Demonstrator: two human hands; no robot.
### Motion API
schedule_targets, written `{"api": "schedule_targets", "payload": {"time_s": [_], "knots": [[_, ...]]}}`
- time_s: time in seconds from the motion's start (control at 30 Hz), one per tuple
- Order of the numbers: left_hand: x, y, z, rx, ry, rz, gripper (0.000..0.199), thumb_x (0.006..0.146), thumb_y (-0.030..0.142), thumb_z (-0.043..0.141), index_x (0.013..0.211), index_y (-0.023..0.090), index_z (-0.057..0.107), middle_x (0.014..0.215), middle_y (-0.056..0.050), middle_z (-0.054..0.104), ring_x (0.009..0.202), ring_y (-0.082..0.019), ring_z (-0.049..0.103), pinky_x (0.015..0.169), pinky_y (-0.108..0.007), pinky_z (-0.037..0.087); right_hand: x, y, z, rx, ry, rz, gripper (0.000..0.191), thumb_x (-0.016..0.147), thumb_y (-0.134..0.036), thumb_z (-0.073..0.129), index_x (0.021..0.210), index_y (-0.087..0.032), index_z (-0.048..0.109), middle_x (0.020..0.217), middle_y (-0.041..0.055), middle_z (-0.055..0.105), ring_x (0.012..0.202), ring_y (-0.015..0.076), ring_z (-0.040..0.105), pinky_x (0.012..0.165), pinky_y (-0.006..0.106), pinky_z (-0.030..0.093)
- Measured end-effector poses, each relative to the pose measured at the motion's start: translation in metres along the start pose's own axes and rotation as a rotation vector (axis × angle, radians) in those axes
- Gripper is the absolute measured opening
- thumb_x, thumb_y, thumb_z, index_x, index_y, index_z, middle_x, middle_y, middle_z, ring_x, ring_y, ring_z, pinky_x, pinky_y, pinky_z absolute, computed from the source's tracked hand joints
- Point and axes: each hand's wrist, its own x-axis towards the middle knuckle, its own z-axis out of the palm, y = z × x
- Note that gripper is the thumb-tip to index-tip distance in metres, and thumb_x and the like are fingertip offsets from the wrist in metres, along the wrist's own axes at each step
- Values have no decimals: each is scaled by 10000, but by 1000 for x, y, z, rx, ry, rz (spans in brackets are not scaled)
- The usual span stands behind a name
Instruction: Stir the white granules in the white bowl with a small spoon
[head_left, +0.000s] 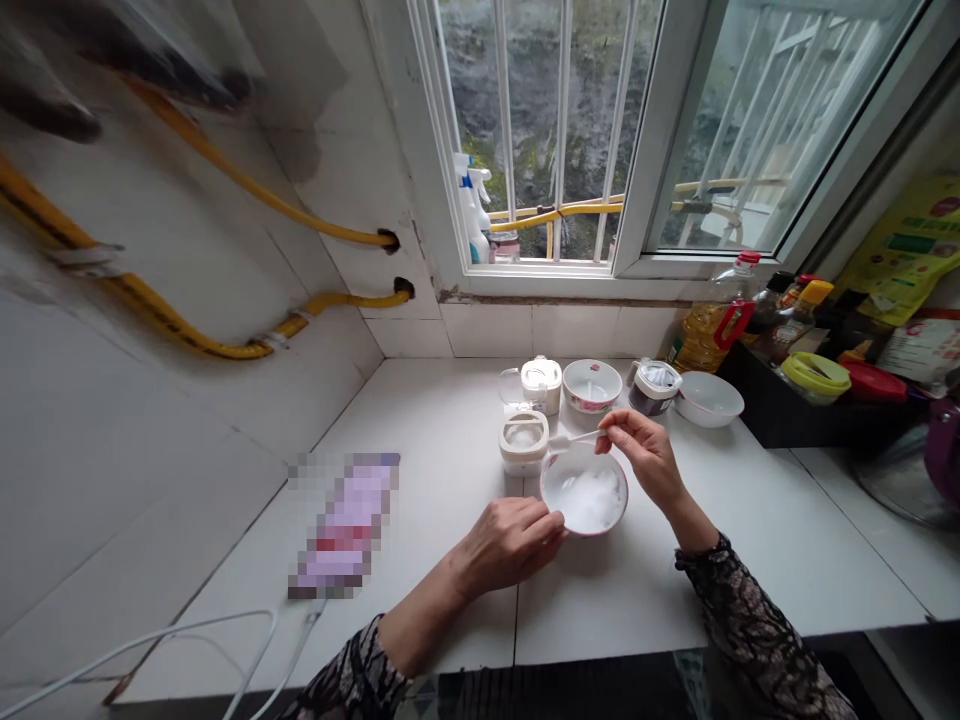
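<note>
While my right hand (649, 455) pinches a small white spoon (581, 437) by its handle, thumb and fingers closed together, my left hand (517, 540) sits at the near left rim of the white bowl (553, 488). Left fingers bunched close, touching the rim; cannot tell if the thumb clamps it.

Bowl: upright on the counter (660, 590), between my hands, with loose white granules (596, 500) heaped low inside. Contents unidentified by eye. Spoon: above the bowl's far rim, its head pointing left, close to the open tub (525, 467). Cannot tell if it carries anything.

Progress, as I judge it: the bowl already has a fair portion in it, and pale contents remain in the tub. The spoon is out of the granules, and the tub is unclosed. How much more is wanted, if any, cannot be read from here.

Far side, left to right: second pale tub (541, 385), patterned bowl (577, 402), dark-filled jar (649, 393), plain bowl (712, 405). Oil bottle (701, 345) at far right. Blurred-out object (349, 530) to the left, cable (255, 660) nearby.
</note>
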Motion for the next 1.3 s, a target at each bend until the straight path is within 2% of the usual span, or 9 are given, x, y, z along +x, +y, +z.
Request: {"api": "schedule_targets", "payload": {"time_s": [0.13,0.27,0.4,0.53,0.67,0.83,0.93,1.13,1.3], "knots": [[-2,-3,0,-9,33,-58,173,970,184,447,817,179,528,621,15,552,510,-117,472,492,-264,332,1,-3,-10,-258,-201,38,111,869,-210,491,827,-198,593,614,-8,628,605,161,583,644,308,463],[-4,-5,1,-51,58,-126,139,951,175,479,816,186,512,618,24,540,515,-117,483,502,-261,336,-3,-3,-4,-641,-220,-94,171,861,-111,460,810,-211,589,636,1,643,697,182,566,818,362,425],[-5,-5,1,-78,61,-156,115,935,169,497,822,188,509,614,30,530,508,-112,491,495,-251,342,-6,-1,6,-749,-291,-142,205,864,-75,435,804,-199,587,658,5,648,677,167,543,857,357,404],[-4,-5,0,-97,77,-168,65,930,181,509,867,184,523,612,35,555,498,-101,513,502,-222,378,-9,1,13,-639,-330,-107,218,849,-71,435,776,-204,591,597,-25,636,654,154,547,835,329,411],[-3,-4,-1,-114,107,-161,75,926,178,513,854,190,496,610,42,553,486,-93,518,501,-211,386,-9,2,14,-459,-286,-48,198,811,-93,449,728,-206,590,551,-40,631,591,138,546,831,339,422],[-4,-5,0,-102,100,-130,103,932,172,510,836,193,478,616,37,548,486,-97,506,495,-222,371,-4,4,8,-40,-190,197,103,756,-184,500,702,-196,588,523,-31,604,513,131,534,594,276,445],[-4,-6,0,-94,97,-121,89,933,174,513,848,187,491,627,28,563,496,-103,511,499,-228,374,0,6,4,144,-150,320,80,710,-211,535,702,-178,607,506,-17,613,484,130,527,541,266,433],[-4,-5,0,-71,84,-101,90,941,170,492,852,182,504,607,29,560,488,-106,511,496,-233,366,5,13,-2,222,-73,430,86,643,-228,568,665,-166,622,463,3,627,452,129,508,525,265,419],[-2,-4,0,-43,90,-94,104,947,182,486,845,187,503,599,32,555,490,-105,514,488,-244,353,7,17,-3,235,-46,436,102,622,-251,578,646,-164,626,456,9,623,446,133,512,513,268,417]]}}
